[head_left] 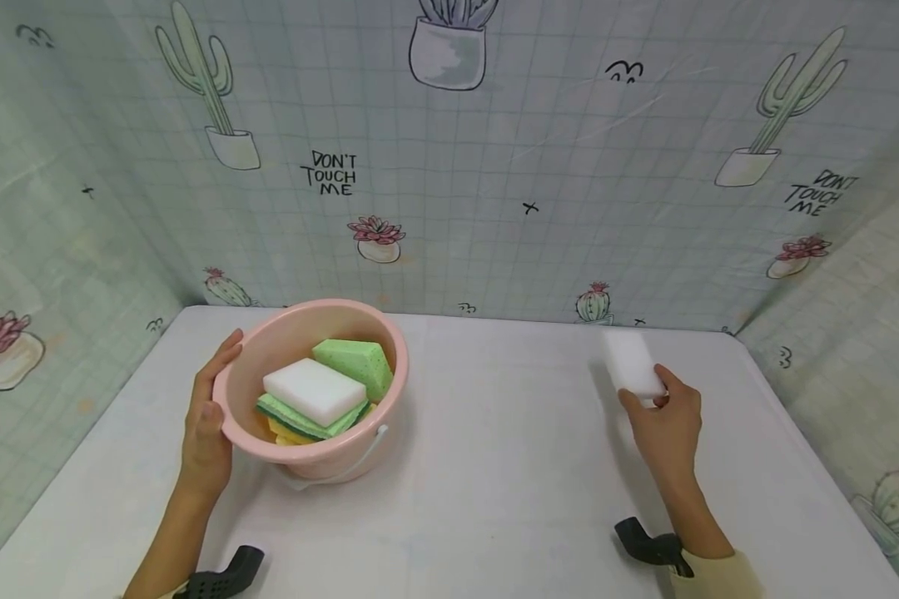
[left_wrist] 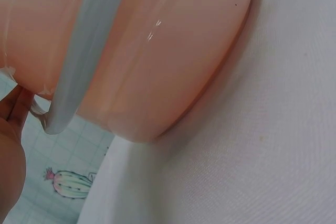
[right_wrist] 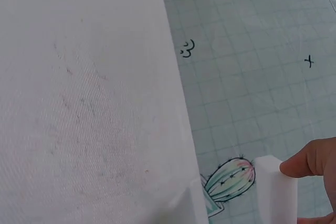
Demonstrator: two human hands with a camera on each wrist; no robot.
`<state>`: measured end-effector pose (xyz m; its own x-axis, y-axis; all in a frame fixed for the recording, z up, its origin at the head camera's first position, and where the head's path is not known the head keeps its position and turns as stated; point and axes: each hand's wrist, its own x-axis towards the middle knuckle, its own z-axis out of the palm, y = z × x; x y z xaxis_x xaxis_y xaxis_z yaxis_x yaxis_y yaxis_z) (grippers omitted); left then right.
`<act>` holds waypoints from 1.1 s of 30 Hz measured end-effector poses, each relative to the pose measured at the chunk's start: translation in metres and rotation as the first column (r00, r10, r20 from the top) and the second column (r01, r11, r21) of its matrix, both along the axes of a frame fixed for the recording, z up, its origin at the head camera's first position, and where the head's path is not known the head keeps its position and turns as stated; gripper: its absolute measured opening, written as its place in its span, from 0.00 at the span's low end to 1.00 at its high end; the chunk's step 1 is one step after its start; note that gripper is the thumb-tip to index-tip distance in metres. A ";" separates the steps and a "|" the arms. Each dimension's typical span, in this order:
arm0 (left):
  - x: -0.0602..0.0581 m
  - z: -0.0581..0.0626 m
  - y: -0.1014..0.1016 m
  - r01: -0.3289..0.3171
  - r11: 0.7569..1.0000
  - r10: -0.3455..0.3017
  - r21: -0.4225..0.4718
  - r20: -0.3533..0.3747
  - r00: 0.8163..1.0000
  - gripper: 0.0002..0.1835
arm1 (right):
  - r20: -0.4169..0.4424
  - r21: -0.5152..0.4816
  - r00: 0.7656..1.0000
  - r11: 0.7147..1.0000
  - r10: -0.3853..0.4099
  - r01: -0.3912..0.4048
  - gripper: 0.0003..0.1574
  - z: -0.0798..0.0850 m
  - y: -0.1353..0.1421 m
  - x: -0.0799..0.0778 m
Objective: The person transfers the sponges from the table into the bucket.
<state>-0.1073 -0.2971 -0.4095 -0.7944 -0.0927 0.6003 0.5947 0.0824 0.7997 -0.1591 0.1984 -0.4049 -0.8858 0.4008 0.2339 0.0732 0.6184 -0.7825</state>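
Note:
A pink bucket stands on the left half of the white table, its pale handle hanging down the near side. My left hand rests against the bucket's left side, with extended fingers touching the outside near the rim. Inside lie a white sponge, a green sponge and a green scrub sponge, with something yellow partly hidden below. At the right, my right hand pinches another white sponge between thumb and fingers; in the right wrist view this white sponge is partly cut off.
The white table reaches back to a cloth backdrop printed with cacti and words. More printed cloth stands at the left side, and also at the right. Black wrist mounts show on both forearms.

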 end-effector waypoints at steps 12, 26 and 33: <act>0.001 0.002 0.000 -0.015 1.000 0.015 -0.010 0.010 1.000 0.33 | -0.039 0.029 0.994 0.995 0.099 -0.098 0.39 0.009 -0.022 0.004; 0.003 0.001 0.000 -0.008 1.000 0.008 -0.004 0.020 1.000 0.34 | -0.072 0.022 0.969 0.972 0.236 -0.235 0.40 0.039 -0.069 0.010; 0.003 0.000 0.001 -0.014 1.000 0.015 -0.007 0.023 1.000 0.34 | -0.105 -0.002 0.937 0.942 0.333 -0.335 0.40 0.055 -0.096 0.018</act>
